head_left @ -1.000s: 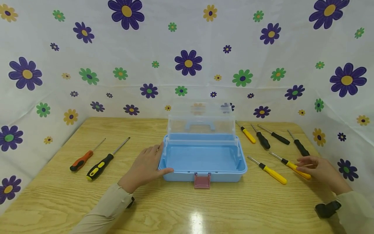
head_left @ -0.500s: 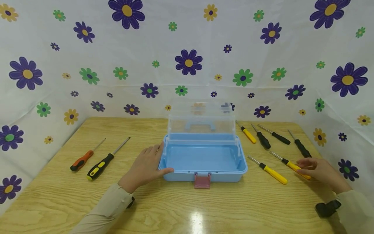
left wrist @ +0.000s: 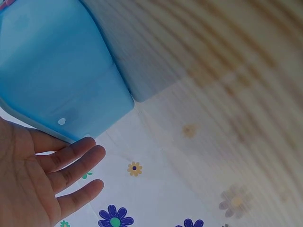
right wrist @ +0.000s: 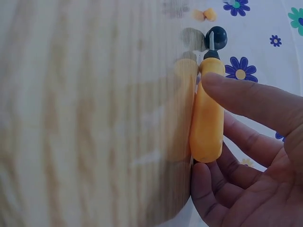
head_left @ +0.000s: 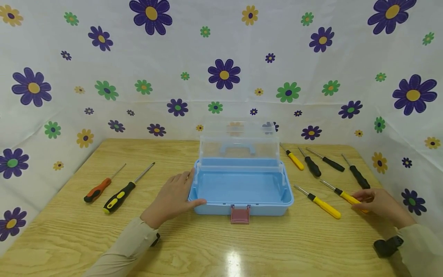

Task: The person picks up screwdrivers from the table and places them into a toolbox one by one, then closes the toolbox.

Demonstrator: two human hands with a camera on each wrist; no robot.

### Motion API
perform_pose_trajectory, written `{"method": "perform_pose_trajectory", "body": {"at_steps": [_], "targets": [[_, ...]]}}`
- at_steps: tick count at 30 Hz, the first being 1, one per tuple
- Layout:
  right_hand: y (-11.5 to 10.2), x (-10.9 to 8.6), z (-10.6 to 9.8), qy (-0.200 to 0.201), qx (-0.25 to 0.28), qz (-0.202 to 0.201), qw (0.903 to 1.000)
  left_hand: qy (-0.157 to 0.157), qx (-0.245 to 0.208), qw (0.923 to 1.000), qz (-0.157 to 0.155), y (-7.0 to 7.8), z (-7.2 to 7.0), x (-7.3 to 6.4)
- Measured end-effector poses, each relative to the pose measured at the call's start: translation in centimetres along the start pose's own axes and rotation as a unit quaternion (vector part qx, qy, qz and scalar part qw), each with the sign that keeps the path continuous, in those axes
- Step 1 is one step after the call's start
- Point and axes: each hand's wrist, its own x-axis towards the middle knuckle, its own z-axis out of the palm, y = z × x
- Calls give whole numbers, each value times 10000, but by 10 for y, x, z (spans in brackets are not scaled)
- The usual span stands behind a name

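A blue plastic toolbox [head_left: 211, 210] stands in the middle of the table, its clear lid [head_left: 214, 148] raised and its pink latch [head_left: 240, 215] hanging down. At its left side rests my left hand [head_left: 169, 198], thumb along the front rim; in the left wrist view the fingers [left wrist: 75, 163] extend beside the blue wall. My right hand [head_left: 382, 206] is at a yellow-handled screwdriver [head_left: 346, 196] lying on the right of the table. In the right wrist view, my thumb presses the yellow handle [right wrist: 208, 123] and the fingers curl behind it.
Another yellow screwdriver [head_left: 323, 206] lies between the box and my right hand. Behind are a small yellow one [head_left: 295, 159] and several black-handled screwdrivers [head_left: 313, 167]. On the left lie an orange-and-black screwdriver [head_left: 98, 189] and a black-and-yellow one [head_left: 121, 195]. A flowered cloth [head_left: 194, 50] surrounds the table.
My right hand's thumb and fingers have closed in on the yellow screwdriver's handle. The left hand and the toolbox stay where they were.
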Motion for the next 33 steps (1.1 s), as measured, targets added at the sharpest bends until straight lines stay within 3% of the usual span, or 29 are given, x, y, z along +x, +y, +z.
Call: {"method": "perform_pose_trajectory", "body": {"at_steps": [14,24,33], "targets": [[-2,-1,0,121,56,63,9999,-31,-33,10000,-36,2,-3,0],[0,1,-1,118,198,317,9992,-20,-15,10000,-8,2,-4,-1],[-2,-1,-2,212,132,108,9996,-5,-21,10000,15,0,0,-1]]}}
